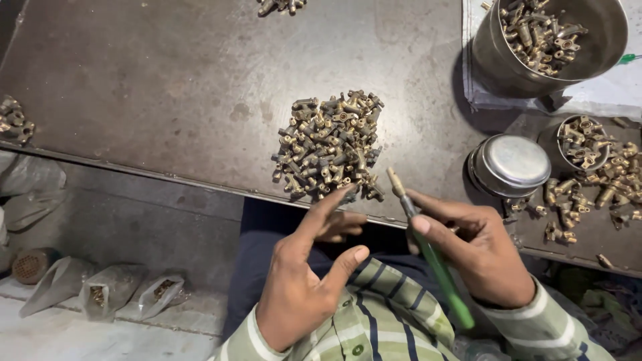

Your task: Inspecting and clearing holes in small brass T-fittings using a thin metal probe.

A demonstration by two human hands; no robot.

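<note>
Brass shows everywhere I look, starting at the far left edge of the dark metal table [167,87], where a small cluster of fittings [13,120] lies. Below the table edge, on the floor, I see clear plastic bags [110,291] with a few fittings inside.

In the middle a heap of brass fittings [328,144] lies near the table's front edge. My left hand [301,287] hovers just below it with the fingers loose and spread, gripping nothing; the forefinger stretches up so its tip touches the heap's lower edge.

Just to the right, my right hand [475,251] is curled around a green-handled tool [438,264], thumb pressed along the handle, its metal tip pointing up beside the heap.

Further right stands an upturned steel bowl [511,164], then a small steel cup [582,142] full of fittings with loose fittings [588,197] scattered about it. At top right a large steel pot [498,57] holds more.
</note>
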